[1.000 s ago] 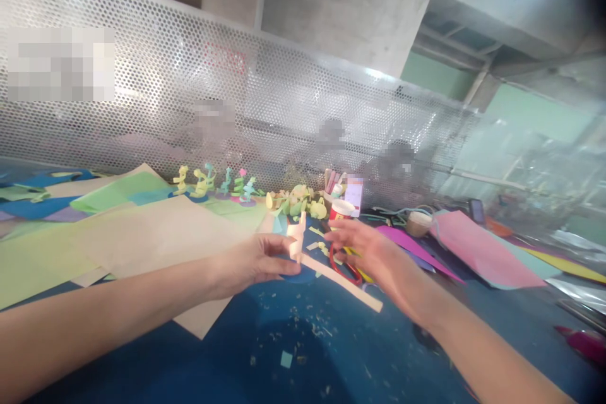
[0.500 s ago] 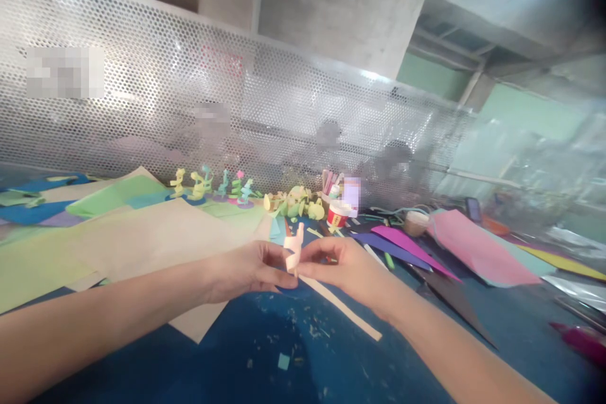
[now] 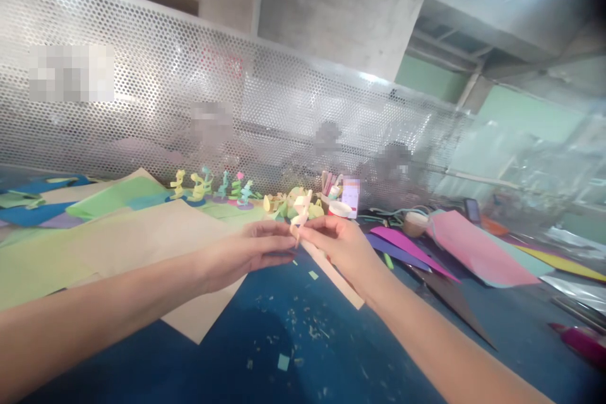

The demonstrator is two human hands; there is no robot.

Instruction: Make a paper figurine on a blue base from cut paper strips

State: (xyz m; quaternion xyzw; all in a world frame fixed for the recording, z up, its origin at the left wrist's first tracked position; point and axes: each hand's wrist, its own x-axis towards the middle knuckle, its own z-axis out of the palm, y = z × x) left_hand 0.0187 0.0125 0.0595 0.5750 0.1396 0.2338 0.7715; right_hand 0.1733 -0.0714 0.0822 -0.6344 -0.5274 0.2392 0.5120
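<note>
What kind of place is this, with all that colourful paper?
Probably a craft workshop: coloured sheets lie on a blue table, little colourful figures stand towards the back, and small scraps are scattered nearer the front.

a: how is the pale strip (image 3: 335, 271) looking?
b: it's looking like smooth, matt paper, and the small figure (image 3: 301, 207) is showing that same dull finish.
a: and the big cream sheet (image 3: 161, 240)?
b: it's looking like matt paper too, while the pink sheet (image 3: 478, 249) is showing a smooth, dull face.
a: is anything shining?
b: the perforated screen (image 3: 284, 98) is gleaming like metal, and the silvery wrap (image 3: 577, 293) is glinting, though i'm not telling plastic from foil.
a: and how is the tabletop (image 3: 199, 375) looking?
b: it's looking smooth, with paper scraps (image 3: 283, 362) speckling it, and the wall (image 3: 336, 19) is showing rough, matt concrete.
</note>
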